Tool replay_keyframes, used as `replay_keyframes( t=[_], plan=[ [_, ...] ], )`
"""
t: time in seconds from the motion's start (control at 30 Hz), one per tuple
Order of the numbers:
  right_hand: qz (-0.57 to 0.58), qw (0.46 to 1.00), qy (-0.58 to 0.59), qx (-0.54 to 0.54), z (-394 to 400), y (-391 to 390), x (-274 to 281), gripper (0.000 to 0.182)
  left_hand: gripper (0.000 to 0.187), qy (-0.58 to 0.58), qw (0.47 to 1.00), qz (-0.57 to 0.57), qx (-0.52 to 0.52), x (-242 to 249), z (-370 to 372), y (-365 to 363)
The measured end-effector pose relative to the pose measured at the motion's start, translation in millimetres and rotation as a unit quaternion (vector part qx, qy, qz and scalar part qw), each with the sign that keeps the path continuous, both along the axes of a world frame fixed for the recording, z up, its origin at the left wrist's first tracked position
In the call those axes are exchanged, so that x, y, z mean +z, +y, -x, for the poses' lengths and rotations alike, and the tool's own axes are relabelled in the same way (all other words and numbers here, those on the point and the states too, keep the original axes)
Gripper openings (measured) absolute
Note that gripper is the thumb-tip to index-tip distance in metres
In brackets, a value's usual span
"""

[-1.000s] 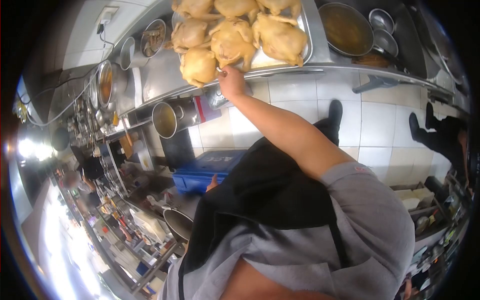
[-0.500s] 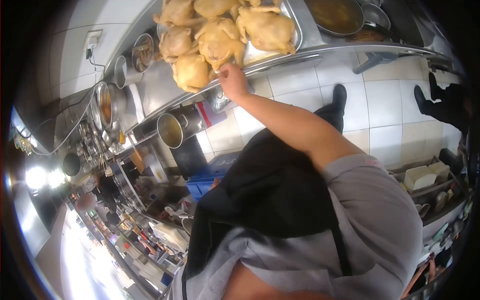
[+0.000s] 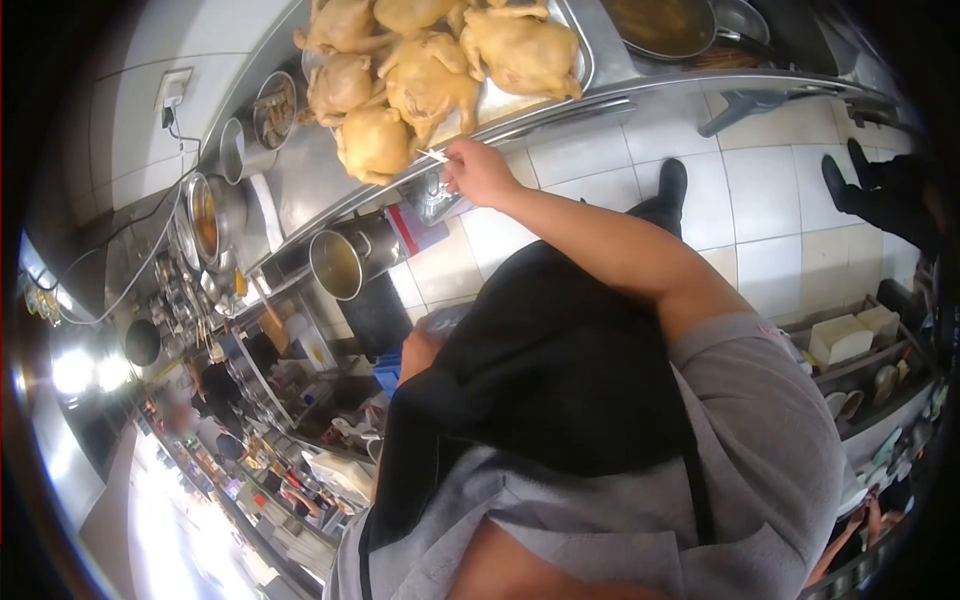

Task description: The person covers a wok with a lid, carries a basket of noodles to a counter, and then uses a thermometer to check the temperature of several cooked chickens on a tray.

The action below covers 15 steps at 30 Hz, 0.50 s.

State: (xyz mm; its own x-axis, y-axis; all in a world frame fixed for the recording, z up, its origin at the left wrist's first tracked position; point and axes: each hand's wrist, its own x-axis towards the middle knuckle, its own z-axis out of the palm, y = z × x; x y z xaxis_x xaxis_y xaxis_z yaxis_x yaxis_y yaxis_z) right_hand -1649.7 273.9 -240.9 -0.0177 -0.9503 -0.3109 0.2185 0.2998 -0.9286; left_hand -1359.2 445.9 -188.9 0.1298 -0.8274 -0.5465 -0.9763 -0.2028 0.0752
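Note:
My right hand (image 3: 482,172) is closed, with a couple of thin white stick-like pieces (image 3: 433,155) poking out from its fingertips; what they are I cannot make out. It hovers just off the front edge of the counter, beside several whole plucked yellow chickens. The nearest chicken (image 3: 373,144) lies at the counter's edge, and a larger chicken (image 3: 428,82) sits behind it. Part of the group rests on a metal tray (image 3: 588,60). Low by the black apron, my left hand (image 3: 421,350) shows only in part, its fingers hidden.
A tall pot of liquid (image 3: 338,265) stands below the counter edge. On the counter are a bowl of reddish liquid (image 3: 205,222) and a metal container (image 3: 275,110). A pan of broth (image 3: 665,25) is at upper right. Another person's shoes (image 3: 838,185) are on the tiled floor (image 3: 770,215).
My right hand has drawn back from the chickens, to the right and slightly down, and the white pieces now show in it. My left hand has come further into view beside the apron.

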Motion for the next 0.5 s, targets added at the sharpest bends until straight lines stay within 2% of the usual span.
replay_keyframes(
  t=[0.07, 0.1, 0.17, 0.23, 0.3, 0.43, 0.5],
  plan=[
    [-0.026, 0.999, 0.022, 0.026, -0.1, -7.8, 12.9, 0.016, 0.034, 0.045, 0.987, 0.019, -0.150, 0.3, -2.1, -15.7],
    [-0.052, 0.996, 0.044, 0.054, -1.0, -11.0, 16.8, 0.015, 0.034, 0.048, 0.987, 0.020, -0.150, -1.6, -0.4, -21.1],
    [-0.072, 0.995, 0.051, 0.051, -7.3, -17.3, 16.1, 0.014, 0.038, 0.093, 0.993, -0.040, 0.053, 17.1, 24.3, -37.6],
    [-0.090, 0.993, 0.058, 0.047, -18.1, -26.1, 7.8, 0.014, 0.043, 0.097, 0.994, -0.037, 0.037, 4.8, 11.5, -38.8],
    [0.000, 0.982, 0.178, -0.063, -29.4, -30.4, -0.8, 0.014, 0.045, 0.094, 0.993, -0.054, 0.036, 8.8, 13.9, -38.9],
    [0.018, 0.974, 0.204, -0.094, -34.5, -31.9, -0.8, 0.016, 0.046, 0.061, 0.996, -0.064, 0.034, 6.1, 10.6, -19.9],
    [0.014, 0.970, 0.223, -0.097, -36.8, -33.6, -2.9, 0.016, 0.044, 0.001, 0.997, -0.059, 0.051, 6.4, 16.4, -5.7]
  ],
)
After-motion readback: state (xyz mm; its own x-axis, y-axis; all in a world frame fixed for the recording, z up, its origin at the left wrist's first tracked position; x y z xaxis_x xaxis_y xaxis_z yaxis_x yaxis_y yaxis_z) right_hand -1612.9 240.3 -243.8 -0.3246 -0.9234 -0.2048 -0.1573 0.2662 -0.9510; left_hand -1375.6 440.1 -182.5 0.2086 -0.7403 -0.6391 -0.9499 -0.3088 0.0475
